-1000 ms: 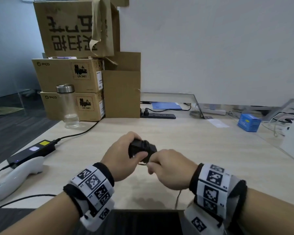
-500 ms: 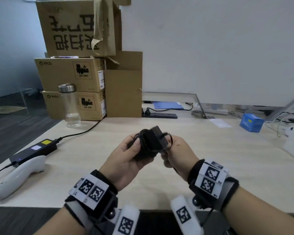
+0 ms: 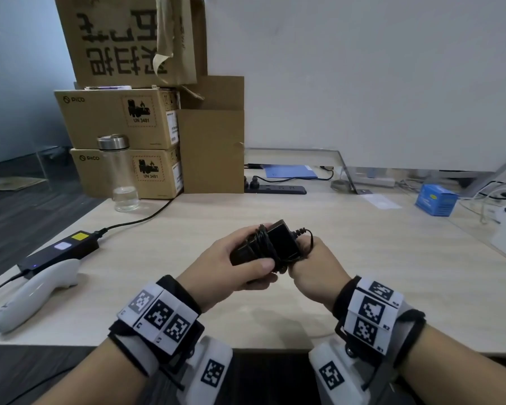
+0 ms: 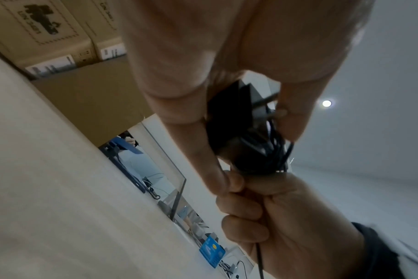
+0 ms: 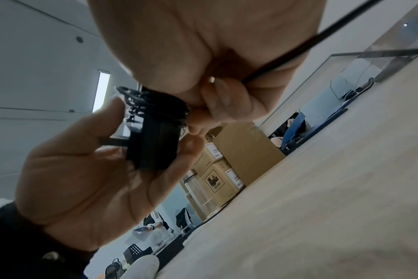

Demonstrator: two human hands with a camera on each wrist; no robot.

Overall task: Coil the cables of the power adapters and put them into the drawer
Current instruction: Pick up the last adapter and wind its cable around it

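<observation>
A small black power adapter (image 3: 278,244) with its thin black cable (image 3: 260,239) wound round it is held above the table's near middle. My left hand (image 3: 231,264) grips the adapter body (image 5: 153,149) between thumb and fingers. My right hand (image 3: 313,264) is curled round the cable (image 4: 259,256), which runs on through the fist and out below it (image 5: 298,51). A second, long black power adapter (image 3: 59,252) lies at the left of the table, its cable (image 3: 140,220) trailing back. No drawer is in view.
A white handheld controller (image 3: 32,296) lies at the near left edge. A clear bottle (image 3: 119,173) and stacked cardboard boxes (image 3: 120,118) stand at the back left. A black power strip (image 3: 278,189), a glass divider (image 3: 345,171) and a blue box (image 3: 435,200) sit at the back.
Both hands rose from the table with the adapter, then dropped a little. The right hand has carried the cable round the adapter body, and the body has turned in the left hand.
</observation>
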